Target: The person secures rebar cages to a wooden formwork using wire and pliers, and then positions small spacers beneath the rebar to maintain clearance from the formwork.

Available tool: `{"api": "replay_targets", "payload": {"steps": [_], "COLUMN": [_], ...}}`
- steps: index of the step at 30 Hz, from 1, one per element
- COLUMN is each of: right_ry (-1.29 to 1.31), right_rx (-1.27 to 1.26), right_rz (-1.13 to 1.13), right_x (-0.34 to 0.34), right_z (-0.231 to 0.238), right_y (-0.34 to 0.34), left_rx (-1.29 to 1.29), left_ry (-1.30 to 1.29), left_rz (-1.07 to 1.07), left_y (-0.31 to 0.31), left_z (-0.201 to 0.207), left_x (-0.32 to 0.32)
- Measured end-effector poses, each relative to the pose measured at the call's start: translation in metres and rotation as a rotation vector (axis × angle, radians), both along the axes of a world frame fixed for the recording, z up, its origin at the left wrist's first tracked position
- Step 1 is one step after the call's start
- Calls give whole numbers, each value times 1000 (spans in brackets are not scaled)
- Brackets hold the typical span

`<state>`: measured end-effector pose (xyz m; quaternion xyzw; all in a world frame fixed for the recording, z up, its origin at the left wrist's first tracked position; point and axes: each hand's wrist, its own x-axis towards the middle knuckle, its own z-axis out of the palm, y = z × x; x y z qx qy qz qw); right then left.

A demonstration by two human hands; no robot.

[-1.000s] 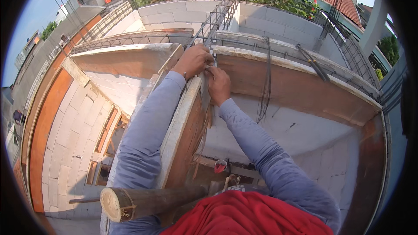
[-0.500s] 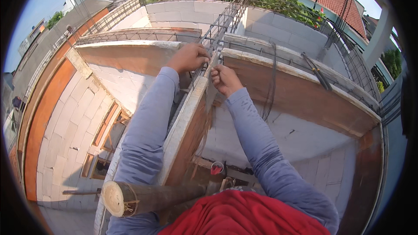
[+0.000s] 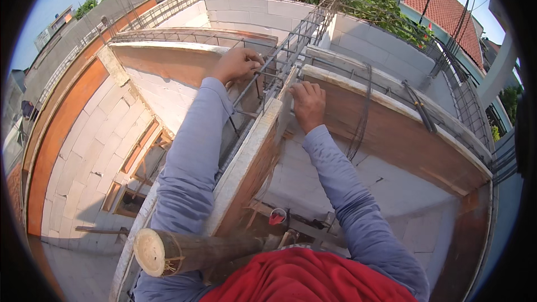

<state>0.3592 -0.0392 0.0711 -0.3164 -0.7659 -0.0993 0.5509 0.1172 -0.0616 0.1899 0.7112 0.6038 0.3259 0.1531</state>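
A person in blue-grey sleeves and a red garment (image 3: 313, 277) works bare-handed at a steel reinforcement cage (image 3: 302, 29) running toward the far side between formwork boards. The left hand (image 3: 236, 67) is at the cage's left side, fingers curled and narrow; whether they grip anything cannot be told. The right hand (image 3: 309, 102) bends over the far end of a pale-edged board (image 3: 251, 142), just right of the cage, its fingers close together; what they may be pinching is hidden. To the right, a bundle of dark wire (image 3: 364, 117) hangs over a second board (image 3: 397, 131), and a long-handled tool (image 3: 422, 112) rests across that board's top. A thick brown pole (image 3: 215, 251) with a pale cut end crosses the near left, while pale block walls (image 3: 246, 14) and a red-tiled roof (image 3: 444, 11) stand on the far side.
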Motion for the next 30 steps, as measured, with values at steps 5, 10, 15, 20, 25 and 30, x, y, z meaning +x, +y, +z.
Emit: {"api": "replay_targets", "payload": {"steps": [5,10,15,20,25,30], "right_ry": [363,1005,1038,397,-12,-31], "right_rx": [-599,-1517,-1642,-370,-80,-75], "right_rz": [206,866,799,95,58,108], "right_x": [-37,-37,-16,-4,5,3], "right_z": [-32,-21,3,-4,8,-3], "right_y": [2,5,-8,-34,-18,-3], "left_rx": [153,64,80,-1,12,103], "left_ry": [478,740,732,379,247,285], "left_rz": [-174,-86,-122,-67,-27,45], "left_y": [-2,-1,2,4,6,9], "left_z": [-4,-15,-21,-33,-40,-47], "left_x": [-10,4,16,23,36,42]}}
